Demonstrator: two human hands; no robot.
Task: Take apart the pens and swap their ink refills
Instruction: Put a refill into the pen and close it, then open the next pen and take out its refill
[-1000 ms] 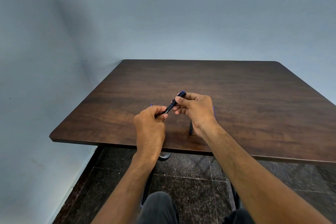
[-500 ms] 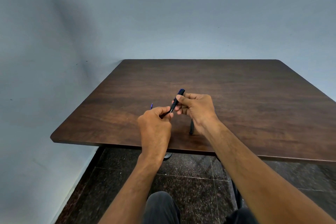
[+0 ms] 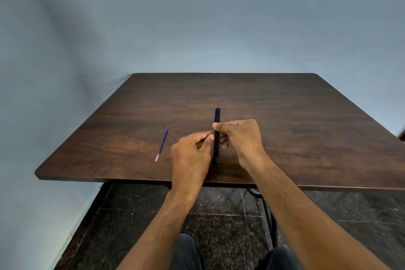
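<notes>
A black pen (image 3: 216, 136) with a blue end stands almost upright over the near middle of the dark wooden table (image 3: 285, 120). My right hand (image 3: 240, 138) grips its middle with thumb and fingers. Fingertips of my left hand (image 3: 191, 153) pinch the pen's lower part from the left. A thin blue ink refill (image 3: 162, 143) with a pale lower end lies loose on the table, to the left of my left hand. I cannot tell whether other pen parts lie behind my hands.
The table's near edge (image 3: 131, 178) runs just under my wrists; a blue-grey wall stands behind and to the left. Below are dark speckled floor tiles, a metal table leg (image 3: 268, 215) and my knees.
The pen has swung from a slant to nearly upright between both hands. The view shifted, and the blue refill on the table, earlier mostly hidden behind my left hand, shows in full.
</notes>
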